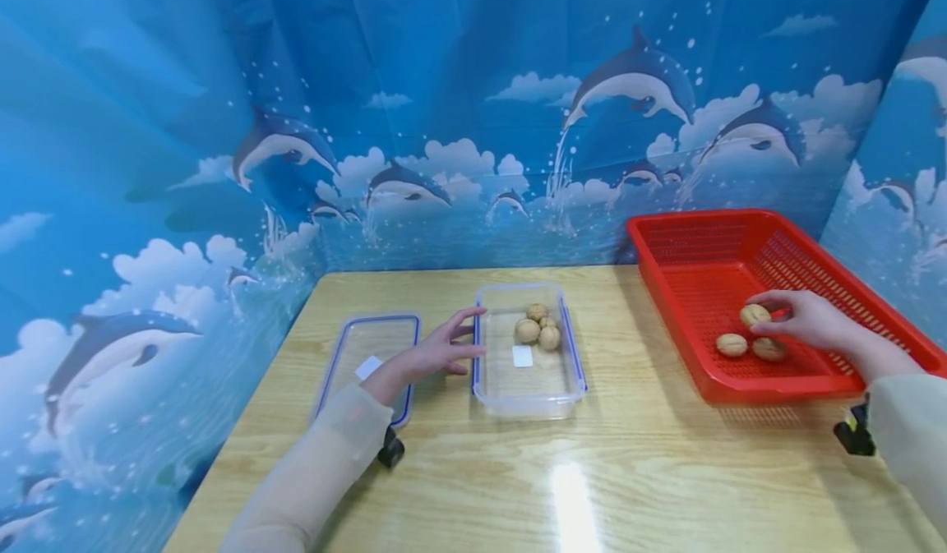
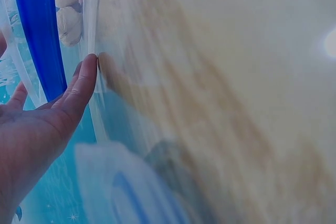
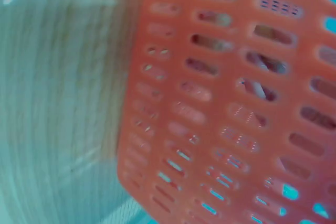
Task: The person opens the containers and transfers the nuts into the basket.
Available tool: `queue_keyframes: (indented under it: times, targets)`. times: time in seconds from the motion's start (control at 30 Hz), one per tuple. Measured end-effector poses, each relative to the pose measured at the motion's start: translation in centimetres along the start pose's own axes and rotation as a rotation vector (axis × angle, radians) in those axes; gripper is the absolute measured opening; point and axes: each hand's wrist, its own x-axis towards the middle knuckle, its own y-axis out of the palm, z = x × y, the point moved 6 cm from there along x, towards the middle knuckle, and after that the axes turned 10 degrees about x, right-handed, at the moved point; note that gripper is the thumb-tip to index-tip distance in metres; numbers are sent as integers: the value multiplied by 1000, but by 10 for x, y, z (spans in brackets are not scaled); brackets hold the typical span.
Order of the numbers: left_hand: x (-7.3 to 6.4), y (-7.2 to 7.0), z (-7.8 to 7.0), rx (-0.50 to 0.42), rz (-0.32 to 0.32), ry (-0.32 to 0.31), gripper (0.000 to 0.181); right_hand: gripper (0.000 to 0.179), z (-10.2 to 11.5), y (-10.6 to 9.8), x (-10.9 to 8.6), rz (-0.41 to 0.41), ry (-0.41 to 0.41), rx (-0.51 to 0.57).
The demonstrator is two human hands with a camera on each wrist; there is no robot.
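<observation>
A clear plastic food container (image 1: 528, 384) with a blue-edged rim stands mid-table, with several walnuts (image 1: 549, 338) grouped inside it. My left hand (image 1: 432, 352) is at the container's left side, fingers spread and fairly straight; in the left wrist view its fingertips (image 2: 90, 66) reach the container's wall. Over the red plastic basket (image 1: 676, 327), my right hand (image 1: 814, 320) pinches a walnut (image 1: 755, 315) between thumb and fingers. Below it, two more walnuts (image 1: 732, 344) lie on the basket floor. The right wrist view has only the basket's slotted side (image 3: 210, 108) and the table, without the hand.
Left of the container a clear lid (image 1: 373, 343) with a blue seal lies flat on the wooden table (image 1: 459, 487), partly under my left forearm. A blue dolphin-print curtain (image 1: 459, 85) hangs behind the table and at both sides. The basket's walls rise around the right hand.
</observation>
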Motion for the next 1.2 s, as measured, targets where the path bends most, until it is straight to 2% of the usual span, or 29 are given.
queue_keyframes:
  times: [0.3,0.57,0.77,1.03,1.2]
  targets:
    - [1,-3,-2,-5,-3,-8,66,53,0,6,4,85,23,-6]
    - [1,-3,-3,3,-6,-13,67,51,-3,10,7,129,26,-25]
    - [-1,-3,-5,5,-10,-18,66,48,-4,12,9,130,-5,-43]
    - [-2,-2,-4,23,-12,-21,66,55,-7,12,4,152,51,1]
    - [-3,0,-2,18,-6,-8,66,55,-2,7,-2,110,28,-16]
